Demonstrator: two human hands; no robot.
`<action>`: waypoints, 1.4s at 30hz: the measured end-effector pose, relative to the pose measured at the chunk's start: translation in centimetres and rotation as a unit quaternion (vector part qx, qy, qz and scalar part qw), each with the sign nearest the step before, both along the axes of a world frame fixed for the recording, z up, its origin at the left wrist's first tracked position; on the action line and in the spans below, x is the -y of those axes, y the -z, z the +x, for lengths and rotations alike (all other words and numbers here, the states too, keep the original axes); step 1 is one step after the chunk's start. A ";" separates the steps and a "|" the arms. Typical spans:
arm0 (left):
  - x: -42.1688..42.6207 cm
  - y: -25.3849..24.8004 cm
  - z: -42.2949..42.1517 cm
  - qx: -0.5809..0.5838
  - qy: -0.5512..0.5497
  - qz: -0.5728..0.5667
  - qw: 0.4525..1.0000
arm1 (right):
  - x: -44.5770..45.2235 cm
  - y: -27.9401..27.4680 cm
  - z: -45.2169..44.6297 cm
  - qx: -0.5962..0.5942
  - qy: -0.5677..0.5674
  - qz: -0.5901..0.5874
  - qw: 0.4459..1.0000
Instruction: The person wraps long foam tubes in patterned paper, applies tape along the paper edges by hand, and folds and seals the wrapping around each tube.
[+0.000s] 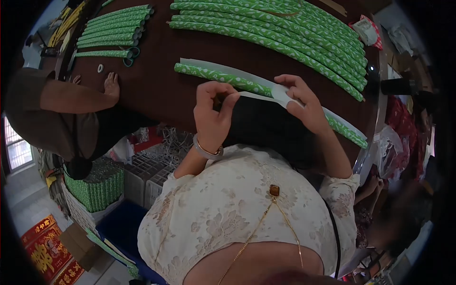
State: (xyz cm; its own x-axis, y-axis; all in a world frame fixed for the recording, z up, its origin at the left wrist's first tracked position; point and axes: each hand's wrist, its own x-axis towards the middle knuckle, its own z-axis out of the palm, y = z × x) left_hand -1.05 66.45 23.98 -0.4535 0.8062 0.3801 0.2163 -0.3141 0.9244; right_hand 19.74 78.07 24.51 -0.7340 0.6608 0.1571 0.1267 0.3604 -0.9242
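Note:
A narrow white strip of tape is stretched between my two hands, above the near edge of the dark table. The thumb and fingers of my left hand pinch its left end. My right hand grips the other end, where a wider white piece, perhaps the tape roll, is partly covered by the fingers. Just beyond the hands lies a long green patterned paper roll with a pale paper edge along it. Its middle is hidden behind the right hand.
Several long green rolls lie across the back of the table, with shorter green tubes at the far left. Scissors and a small tape ring are near a co-worker's hand. A basket of green tubes stands lower left.

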 end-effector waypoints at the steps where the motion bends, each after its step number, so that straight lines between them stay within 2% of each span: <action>1: 0.0 -0.1 -0.6 0.017 -0.023 0.003 1.000 | -0.5 -0.2 -0.1 -0.025 -0.036 -0.086 0.995; 2: -0.2 0.0 -1.5 0.027 -0.043 0.008 0.999 | -0.9 -0.4 -0.4 -0.048 -0.072 -0.172 0.981; 6: -2.4 2.0 -7.2 0.014 -0.114 -0.037 0.993 | -4.0 0.1 -3.1 -0.013 -0.114 -0.194 0.974; 8: -3.6 3.7 -10.1 -0.018 -0.163 -0.100 0.981 | -4.8 1.7 -4.7 0.051 -0.076 -0.277 0.957; 9: -4.3 4.3 -11.1 -0.017 -0.168 -0.105 0.980 | -5.2 2.0 -5.4 0.053 -0.081 -0.281 0.955; 11: -5.4 5.4 -12.7 -0.078 -0.219 -0.143 0.962 | -6.0 2.9 -6.4 0.089 -0.098 -0.244 0.961; 15: -5.8 6.4 -14.3 -0.082 -0.221 -0.192 0.953 | -5.0 4.1 -6.9 0.148 -0.085 -0.243 0.955; 18: -5.5 6.6 -14.5 -0.115 -0.219 -0.244 0.938 | -3.2 3.3 -7.2 0.149 -0.029 -0.271 0.951; 20: -5.5 6.6 -14.6 -0.139 -0.229 -0.253 0.930 | -2.8 2.8 -7.4 0.177 0.002 -0.211 0.961; 24: -6.0 6.0 -14.7 -0.119 -0.227 -0.280 0.925 | -2.8 3.1 -7.5 0.174 0.001 -0.202 0.964; 26: -6.3 6.1 -15.3 -0.171 -0.235 -0.307 0.906 | -2.8 2.9 -7.5 0.168 -0.005 -0.209 0.963; 30: -6.3 5.4 -14.9 -0.181 -0.235 -0.337 0.893 | -2.5 2.9 -6.6 0.162 -0.014 -0.233 0.959; 32: -6.4 4.7 -14.8 -0.182 -0.230 -0.369 0.882 | -2.1 3.5 -6.5 0.120 -0.006 -0.229 0.966; 38: -6.0 5.4 -15.5 -0.117 -0.222 -0.358 0.899 | -1.8 3.4 -6.5 0.099 -0.013 -0.183 0.978; 42: -6.5 4.8 -15.7 -0.125 -0.217 -0.381 0.890 | -1.6 3.4 -6.8 0.105 -0.019 -0.155 0.982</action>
